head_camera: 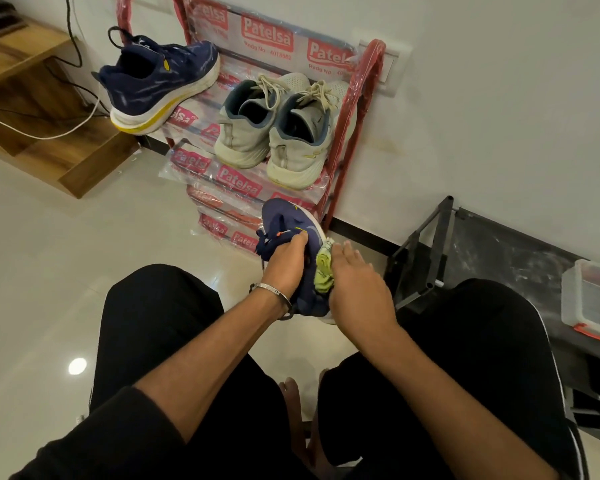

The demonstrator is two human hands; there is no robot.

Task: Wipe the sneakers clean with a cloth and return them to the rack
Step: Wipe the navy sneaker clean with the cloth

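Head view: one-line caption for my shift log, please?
Left hand grips a navy sneaker while right hand presses a green cloth on it, before the red rack.

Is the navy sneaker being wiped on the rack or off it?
Off: the left hand grips the navy sneaker below the rack, cloth against it.

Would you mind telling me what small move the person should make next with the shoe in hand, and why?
Probably drag the green cloth along the side of the navy sneaker toward its toe. The left hand already grips the sneaker, and the right hand presses the cloth against it, while its mate already sits on the rack.
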